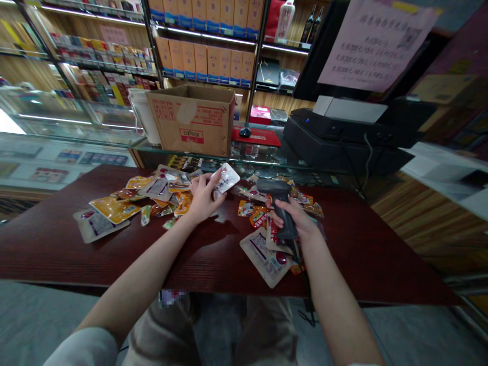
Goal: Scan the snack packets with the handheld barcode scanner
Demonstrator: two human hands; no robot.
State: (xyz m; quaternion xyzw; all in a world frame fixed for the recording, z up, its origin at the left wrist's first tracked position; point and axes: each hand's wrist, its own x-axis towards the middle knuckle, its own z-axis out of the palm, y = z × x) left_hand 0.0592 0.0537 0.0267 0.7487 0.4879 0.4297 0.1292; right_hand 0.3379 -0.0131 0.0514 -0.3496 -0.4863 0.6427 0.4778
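My left hand (pixel 204 197) pinches a small white foil snack packet (pixel 227 179) by its lower edge, above a heap of yellow and orange snack packets (pixel 160 195). My right hand (pixel 295 218) grips a black handheld barcode scanner (pixel 277 206), whose head points up and to the left. A cable (pixel 299 262) runs down from the scanner. Under that hand lie a white-and-purple packet (pixel 265 256) and several small orange ones (pixel 257 216). Both sets of packets rest on a dark red wooden table (pixel 213 259).
A glass display counter (pixel 229 155) runs behind the table, with a cardboard box (pixel 192 119), a white bucket, a red mat with a mouse, and a black cash register on top. Shelves of boxed goods stand behind, and a printed notice hangs at upper right.
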